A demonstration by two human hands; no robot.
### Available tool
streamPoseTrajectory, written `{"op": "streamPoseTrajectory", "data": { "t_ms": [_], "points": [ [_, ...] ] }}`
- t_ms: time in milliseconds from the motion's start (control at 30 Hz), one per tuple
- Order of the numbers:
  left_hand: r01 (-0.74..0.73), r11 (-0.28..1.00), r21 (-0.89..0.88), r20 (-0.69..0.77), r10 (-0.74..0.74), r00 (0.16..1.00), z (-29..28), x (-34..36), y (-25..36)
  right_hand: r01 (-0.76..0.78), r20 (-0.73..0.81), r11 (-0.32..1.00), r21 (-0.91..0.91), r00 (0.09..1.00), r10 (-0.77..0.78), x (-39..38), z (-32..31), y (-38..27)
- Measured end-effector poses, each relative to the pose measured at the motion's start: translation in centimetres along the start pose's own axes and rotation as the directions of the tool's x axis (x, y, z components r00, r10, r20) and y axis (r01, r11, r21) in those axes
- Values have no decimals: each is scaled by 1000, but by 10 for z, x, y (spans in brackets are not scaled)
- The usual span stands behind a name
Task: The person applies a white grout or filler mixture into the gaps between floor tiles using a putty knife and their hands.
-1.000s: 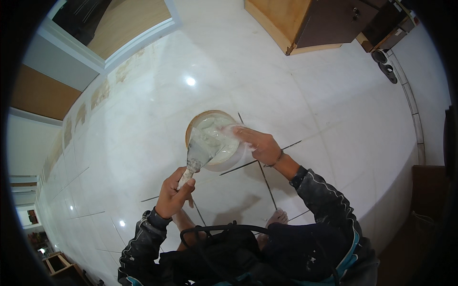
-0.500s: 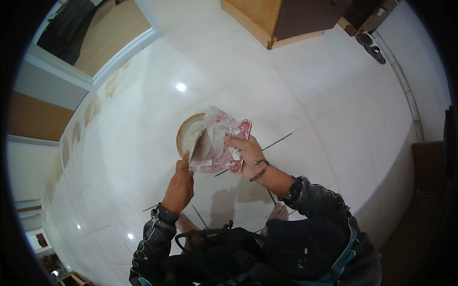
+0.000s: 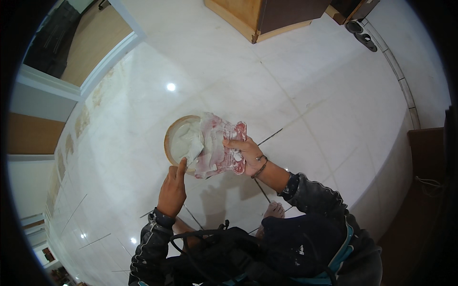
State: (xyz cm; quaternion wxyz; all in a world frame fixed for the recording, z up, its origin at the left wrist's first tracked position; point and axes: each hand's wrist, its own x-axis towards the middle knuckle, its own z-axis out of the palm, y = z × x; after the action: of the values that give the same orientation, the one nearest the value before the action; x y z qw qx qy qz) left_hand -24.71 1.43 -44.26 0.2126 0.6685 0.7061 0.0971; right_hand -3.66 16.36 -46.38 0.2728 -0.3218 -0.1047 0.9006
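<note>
A round bowl (image 3: 168,143) with a tan rim holds wet, off-white putty (image 3: 180,143). My right hand (image 3: 249,153) is closed on a red plastic spreader (image 3: 222,164), thumb on top, its face smeared with white putty. The spreader overlaps the bowl's right side. My left hand (image 3: 173,188) grips a small putty knife (image 3: 193,151), index finger stretched along it. Its putty-coated blade is over the bowl, close to the spreader's left edge; the handle is hidden in my hand.
Pale glossy floor tiles (image 3: 305,157) with dark joints surround the bowl. A wood and dark brown cabinet (image 3: 286,19) stands ahead, with dark sandals (image 3: 361,35) by the right wall. A white door frame (image 3: 109,59) is at the far left. My bare foot (image 3: 274,209) is close below.
The putty knife has moved off the spreader's face to over the bowl, its blade now showing more. The spreader lies flatter, and the whole view has shifted slightly.
</note>
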Motion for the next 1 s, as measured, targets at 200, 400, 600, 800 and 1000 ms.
{"op": "streamPoseTrajectory", "data": {
  "t_ms": [200, 400, 600, 800, 1000],
  "points": [
    [107, 994, 6, 243, -105, 964, -7, -22, -39, 70, -18, 992, 103, 997, -69, 5, -20, 0],
    [314, 746, -587, 152, -280, 948, 43, -9, -59, -22, 125, -236, -972, 799, -588, 66, -56, -183],
    [411, 312, -857, 219, -500, 838, 50, 14, -57, -242, 393, -770, -591, 747, -536, 160, -131, -202],
    [350, 293, -890, 111, -605, 789, 50, -3, -78, -136, 478, -957, -258, 842, -248, 148, -124, -154],
    [303, 230, -925, 67, -684, 726, 70, 5, -84, -179, 270, -806, -564, 882, -385, 129, -87, -253]
  ]
}}
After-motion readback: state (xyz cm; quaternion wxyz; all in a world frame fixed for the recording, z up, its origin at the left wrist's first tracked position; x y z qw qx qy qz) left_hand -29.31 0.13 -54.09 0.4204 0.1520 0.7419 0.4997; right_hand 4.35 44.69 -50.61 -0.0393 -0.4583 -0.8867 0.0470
